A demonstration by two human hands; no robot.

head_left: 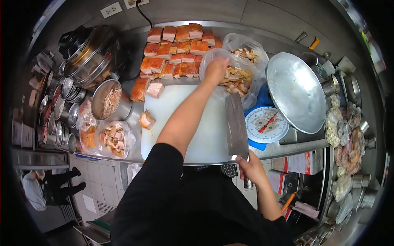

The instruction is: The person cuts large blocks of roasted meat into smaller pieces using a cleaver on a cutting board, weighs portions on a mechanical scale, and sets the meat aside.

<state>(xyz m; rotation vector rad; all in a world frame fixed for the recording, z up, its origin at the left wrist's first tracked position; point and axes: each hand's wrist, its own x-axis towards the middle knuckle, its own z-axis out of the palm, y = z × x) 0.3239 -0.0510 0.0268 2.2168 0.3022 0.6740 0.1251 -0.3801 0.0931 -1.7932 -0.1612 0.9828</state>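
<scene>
My left hand point(217, 70) reaches over the cutting board to a clear plastic bag point(209, 58) holding chopped meat point(237, 78); its fingers are pressed together at the bag's edge. In my right hand point(252, 169) is the handle of a wide cleaver point(236, 127), whose blade lies along the right side of the white cutting board point(201, 123). A small roast piece point(146, 119) rests at the board's left edge, and a pale cut piece point(155, 89) sits at its upper left corner. Behind the board stand rows of browned roast pork blocks point(180, 47).
A dial scale point(266, 124) with a large metal pan point(296, 92) stands to the right. At left are a steel pot point(102, 94), a bag of cut meat point(115, 139) and a glass-bowl cooker point(92, 53). A person point(35, 190) is at far lower left.
</scene>
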